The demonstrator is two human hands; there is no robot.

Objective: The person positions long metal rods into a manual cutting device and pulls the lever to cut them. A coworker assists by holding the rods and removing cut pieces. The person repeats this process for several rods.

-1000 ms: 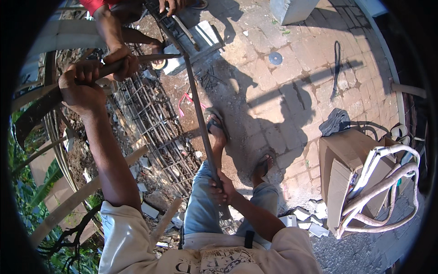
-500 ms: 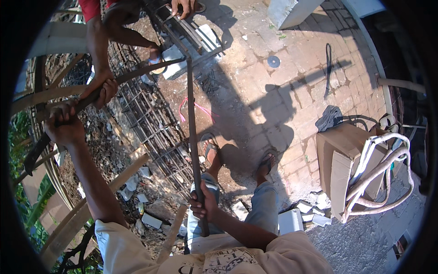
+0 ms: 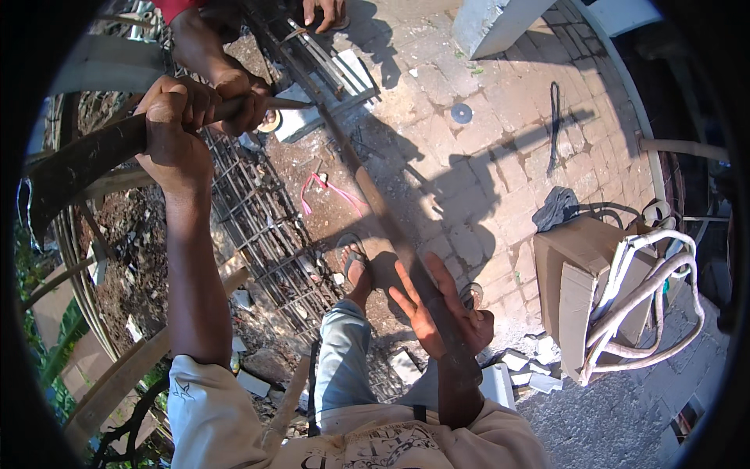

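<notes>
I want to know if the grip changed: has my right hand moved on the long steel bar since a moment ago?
Yes. The right hand has let go; its fingers now spread open against the long steel bar, beside the sandalled foot.

Brick-paved ground (image 3: 500, 148) with a rebar cage (image 3: 258, 227), cardboard box (image 3: 586, 281), pink cord (image 3: 332, 191), rubble.

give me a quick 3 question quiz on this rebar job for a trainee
1. True or false: the left hand is closed round the dark bar.
2. The right hand is: A) fisted on the long rod, B) open with fingers spread against it, C) resting on the cardboard box.
3. What lies on the ground beside the sandalled foot, to its left?

Key: 1 true; 2 B; 3 the rebar mesh.
</notes>
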